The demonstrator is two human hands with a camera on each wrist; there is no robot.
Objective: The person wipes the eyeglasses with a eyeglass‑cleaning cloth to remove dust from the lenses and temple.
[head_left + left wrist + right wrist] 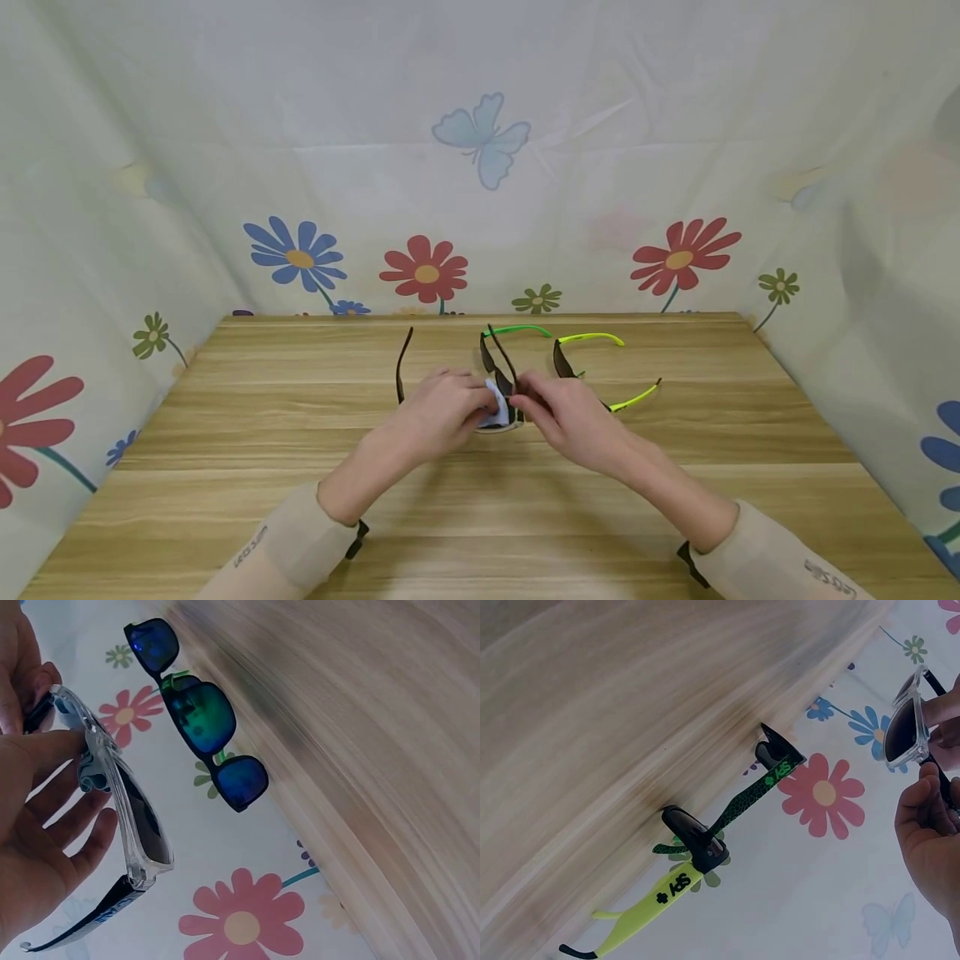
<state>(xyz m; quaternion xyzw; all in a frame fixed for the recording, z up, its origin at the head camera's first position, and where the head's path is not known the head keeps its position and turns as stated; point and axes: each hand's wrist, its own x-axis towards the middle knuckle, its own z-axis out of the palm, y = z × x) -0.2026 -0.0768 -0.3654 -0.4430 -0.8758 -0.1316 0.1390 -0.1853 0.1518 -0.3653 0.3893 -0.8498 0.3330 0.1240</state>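
Observation:
Clear-framed sunglasses [133,817] with dark lenses and black temples are held between both hands. With thumb and fingers, my left hand [442,417] pinches a light blue cloth [492,403] around one lens. In the left wrist view the crumpled cloth [93,771] shows behind the frame near the nose bridge, with the thumb laid along the frame. My right hand [581,421] grips a black temple close to its hinge. The other temple [403,367] sticks out unfolded beyond the left hand.
Beyond the hands, sunglasses with green temples [525,328] rest on the wooden table [300,383]. To their right lie sunglasses with yellow temples [636,398], partly hidden by the right hand. A flower-printed cloth backdrop [360,183] encloses the table's back and sides.

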